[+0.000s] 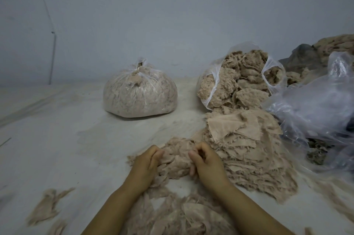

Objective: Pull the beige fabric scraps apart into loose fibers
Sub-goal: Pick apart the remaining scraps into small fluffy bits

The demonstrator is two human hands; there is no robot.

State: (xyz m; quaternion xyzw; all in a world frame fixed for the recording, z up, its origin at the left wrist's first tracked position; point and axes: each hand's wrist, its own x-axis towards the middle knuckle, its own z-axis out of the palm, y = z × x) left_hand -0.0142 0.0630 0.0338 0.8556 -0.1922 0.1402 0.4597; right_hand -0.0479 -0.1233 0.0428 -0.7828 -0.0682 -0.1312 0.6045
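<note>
Fluff (178,213) sat piled nearest us while our left hand (147,162) and right hand (206,160) both gripped one scrap (178,160), spaced apart to tear it.

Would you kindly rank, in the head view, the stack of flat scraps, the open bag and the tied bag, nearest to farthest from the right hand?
From the right hand:
1. Stack of flat scraps, directly beside it on the right.
2. Open bag, behind that stack.
3. Tied bag, far back, to the left.
</note>
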